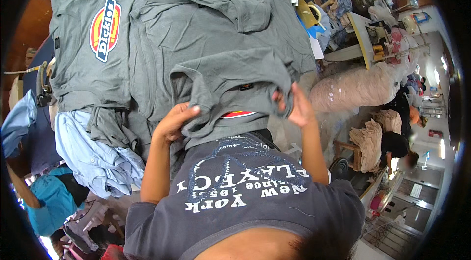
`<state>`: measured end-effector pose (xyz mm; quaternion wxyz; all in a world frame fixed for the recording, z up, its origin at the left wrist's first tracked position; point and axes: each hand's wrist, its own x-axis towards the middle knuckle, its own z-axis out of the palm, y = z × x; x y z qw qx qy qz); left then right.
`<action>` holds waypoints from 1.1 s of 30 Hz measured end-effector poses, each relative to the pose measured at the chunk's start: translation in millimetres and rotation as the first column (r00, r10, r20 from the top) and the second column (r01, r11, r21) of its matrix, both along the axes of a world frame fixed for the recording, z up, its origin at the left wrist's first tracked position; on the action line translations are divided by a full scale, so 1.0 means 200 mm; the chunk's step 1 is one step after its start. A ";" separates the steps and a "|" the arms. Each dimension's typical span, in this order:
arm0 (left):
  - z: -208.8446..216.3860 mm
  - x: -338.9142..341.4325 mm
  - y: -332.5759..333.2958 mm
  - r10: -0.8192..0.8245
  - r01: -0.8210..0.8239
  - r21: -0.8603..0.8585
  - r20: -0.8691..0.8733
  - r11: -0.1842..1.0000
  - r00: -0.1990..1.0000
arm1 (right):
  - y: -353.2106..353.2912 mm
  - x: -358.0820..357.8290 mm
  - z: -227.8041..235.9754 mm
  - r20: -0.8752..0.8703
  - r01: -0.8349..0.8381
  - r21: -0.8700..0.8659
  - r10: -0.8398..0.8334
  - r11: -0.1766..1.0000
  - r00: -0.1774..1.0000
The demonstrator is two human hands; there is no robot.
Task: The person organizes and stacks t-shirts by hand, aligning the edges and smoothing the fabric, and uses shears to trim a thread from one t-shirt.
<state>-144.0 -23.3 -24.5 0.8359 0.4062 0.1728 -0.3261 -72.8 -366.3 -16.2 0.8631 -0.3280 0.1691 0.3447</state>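
A grey T-shirt [223,71] lies partly bunched at the table edge in front of me, its dark neck label and a bit of a red and yellow print showing. My left hand [177,121] grips its fabric at the left, thumb on top and the other fingers mostly hidden. At the right, my right hand [300,109] has its fingers curled round a fold of the same shirt. The cloth between both hands hangs slightly raised toward my body. Beneath and beyond it are more grey T-shirts, and one spread at the left carries a large printed emblem [105,30].
Light blue garments [95,154] hang off the table's left front. A yellow tape roll [314,14] lies at the back right. To the right are a large plastic-wrapped roll [351,86] and a stack of beige cloth [367,144]. Other people stand at the far left and right.
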 end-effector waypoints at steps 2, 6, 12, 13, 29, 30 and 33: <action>-0.09 0.01 -0.04 -0.127 0.122 0.104 0.050 0.987 0.991 | -0.07 -0.13 -0.11 -0.067 -0.273 -0.128 0.266 0.954 0.962; -0.08 0.14 -0.17 -0.236 0.195 0.248 0.151 0.949 0.960 | -0.32 -0.16 -0.40 -0.175 -0.276 -0.209 0.241 0.938 0.955; 0.07 0.50 -0.61 -0.410 0.096 0.575 0.446 0.813 0.796 | -0.92 0.18 -0.25 -0.025 0.663 0.049 -0.663 0.747 0.748; 0.12 0.58 -0.70 -0.292 -0.006 0.487 0.535 0.873 0.793 | -1.01 0.22 -0.13 0.039 0.693 0.105 -0.700 0.713 0.713; -0.23 0.32 -0.84 -0.265 0.201 -0.422 -0.098 0.884 0.959 | -1.34 -0.14 -0.06 0.261 0.219 -0.598 -0.071 0.771 0.963; -0.23 0.27 -0.79 -0.171 0.118 -0.317 -0.147 0.941 0.974 | -1.27 -0.17 -0.02 0.256 0.143 -0.615 0.025 0.776 0.966; -0.12 0.22 -0.59 0.061 -0.006 -0.270 0.193 0.963 0.979 | -1.27 -0.13 0.17 0.479 0.327 -0.382 -0.118 0.864 0.870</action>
